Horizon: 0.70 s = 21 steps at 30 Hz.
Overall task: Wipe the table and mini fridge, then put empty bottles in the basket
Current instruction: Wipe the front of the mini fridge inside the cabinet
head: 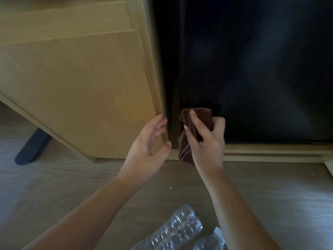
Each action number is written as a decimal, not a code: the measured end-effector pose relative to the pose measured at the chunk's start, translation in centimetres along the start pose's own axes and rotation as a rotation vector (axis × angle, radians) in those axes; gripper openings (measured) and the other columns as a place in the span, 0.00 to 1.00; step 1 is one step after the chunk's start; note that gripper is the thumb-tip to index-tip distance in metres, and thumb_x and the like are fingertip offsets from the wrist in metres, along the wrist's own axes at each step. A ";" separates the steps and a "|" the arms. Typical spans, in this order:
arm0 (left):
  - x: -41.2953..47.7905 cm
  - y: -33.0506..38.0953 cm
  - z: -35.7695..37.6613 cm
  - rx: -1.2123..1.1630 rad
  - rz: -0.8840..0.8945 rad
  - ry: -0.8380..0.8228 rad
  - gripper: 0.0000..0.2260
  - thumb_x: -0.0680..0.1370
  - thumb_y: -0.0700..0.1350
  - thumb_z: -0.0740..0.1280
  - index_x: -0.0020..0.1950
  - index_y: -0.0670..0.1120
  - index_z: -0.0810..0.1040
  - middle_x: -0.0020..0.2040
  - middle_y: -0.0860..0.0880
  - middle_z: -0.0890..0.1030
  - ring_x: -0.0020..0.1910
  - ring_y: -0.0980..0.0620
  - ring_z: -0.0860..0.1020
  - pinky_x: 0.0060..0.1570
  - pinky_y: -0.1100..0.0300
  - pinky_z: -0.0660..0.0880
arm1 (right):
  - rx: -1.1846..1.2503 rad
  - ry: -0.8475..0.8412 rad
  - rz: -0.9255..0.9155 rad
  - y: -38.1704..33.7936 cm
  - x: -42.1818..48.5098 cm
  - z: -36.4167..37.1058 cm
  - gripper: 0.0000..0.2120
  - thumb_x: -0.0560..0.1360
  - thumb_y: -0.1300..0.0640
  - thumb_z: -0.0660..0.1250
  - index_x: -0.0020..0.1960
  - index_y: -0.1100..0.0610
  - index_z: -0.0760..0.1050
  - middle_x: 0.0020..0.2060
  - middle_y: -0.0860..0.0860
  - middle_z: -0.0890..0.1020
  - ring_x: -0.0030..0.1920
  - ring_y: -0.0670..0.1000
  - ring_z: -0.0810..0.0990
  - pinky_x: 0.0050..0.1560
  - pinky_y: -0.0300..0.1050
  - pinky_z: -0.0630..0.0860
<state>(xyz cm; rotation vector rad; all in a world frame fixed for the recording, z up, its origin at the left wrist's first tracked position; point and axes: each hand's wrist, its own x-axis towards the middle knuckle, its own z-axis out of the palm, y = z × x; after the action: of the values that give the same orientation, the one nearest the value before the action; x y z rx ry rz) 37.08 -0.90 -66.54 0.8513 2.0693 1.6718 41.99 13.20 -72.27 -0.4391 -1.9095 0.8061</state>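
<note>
Right hand grips cloth, long axis vertical, on fridge front, center frame. Left hand open, at door edge. Bottles lie diagonally, bottom.

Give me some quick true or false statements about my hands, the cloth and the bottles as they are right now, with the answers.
1. The right hand grips a brown cloth. True.
2. The left hand holds a bottle. False: it holds nothing, and its open fingers are at the edge of the wooden panel.
3. Clear plastic bottles lie on the floor. True.
4. The bottles are already in a basket. False: no basket is in view, and they lie on the floor.
5. The cloth is near the lower left corner of the black fridge front. True.
</note>
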 end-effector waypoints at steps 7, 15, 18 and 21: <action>0.1 -0.3 0.4 0.008 0.012 0.026 0.25 0.69 0.41 0.63 0.62 0.60 0.64 0.64 0.58 0.72 0.65 0.60 0.69 0.67 0.50 0.66 | -0.094 -0.166 0.036 0.0 -0.7 0.9 0.20 0.70 0.60 0.72 0.61 0.54 0.76 0.48 0.59 0.71 0.41 0.56 0.77 0.41 0.45 0.78; 0.1 -0.4 0.3 0.004 0.000 0.019 0.27 0.74 0.32 0.63 0.64 0.59 0.64 0.65 0.57 0.71 0.65 0.59 0.69 0.67 0.47 0.65 | -0.079 -0.361 0.330 3.1 -4.8 1.8 0.15 0.72 0.55 0.70 0.59 0.50 0.78 0.47 0.53 0.68 0.40 0.50 0.75 0.43 0.40 0.76; 0.2 -0.4 0.4 0.017 -0.011 0.024 0.27 0.74 0.32 0.63 0.63 0.61 0.63 0.64 0.59 0.71 0.65 0.61 0.69 0.67 0.48 0.65 | -0.058 -0.300 0.241 2.8 -4.0 0.6 0.16 0.71 0.57 0.71 0.59 0.53 0.78 0.47 0.51 0.69 0.40 0.43 0.71 0.45 0.33 0.74; 0.4 -0.5 0.5 0.041 -0.001 0.027 0.27 0.75 0.34 0.64 0.62 0.63 0.64 0.63 0.62 0.71 0.65 0.63 0.69 0.68 0.51 0.64 | -0.023 -0.142 0.119 3.0 -2.1 -1.3 0.16 0.71 0.59 0.70 0.58 0.56 0.78 0.48 0.52 0.69 0.45 0.40 0.69 0.52 0.22 0.65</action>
<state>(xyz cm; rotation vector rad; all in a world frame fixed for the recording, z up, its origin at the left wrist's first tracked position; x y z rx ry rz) 37.02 -0.33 -67.07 0.8451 2.1280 1.6544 43.94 14.49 -75.34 -0.5256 -2.0408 0.9144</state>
